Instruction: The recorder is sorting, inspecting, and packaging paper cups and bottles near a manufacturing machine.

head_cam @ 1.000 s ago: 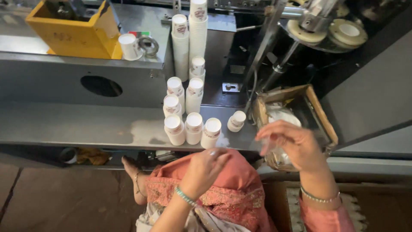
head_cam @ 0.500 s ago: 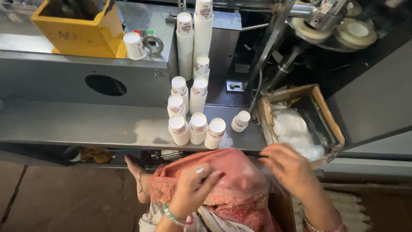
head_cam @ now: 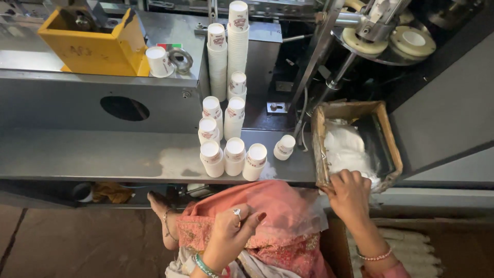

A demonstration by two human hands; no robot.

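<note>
1. While the left hand pinches one edge of a clear plastic bag over the lap, the right hand grips the other edge at the wooden box.
2. Bag stretched roughly left-right, opening direction unclear.
3. Versus half a second ago: right hand moved up to the box's near rim; paper cups on the bench unchanged.

Yellow bin, paper cup stacks, grey metal shelf
</note>
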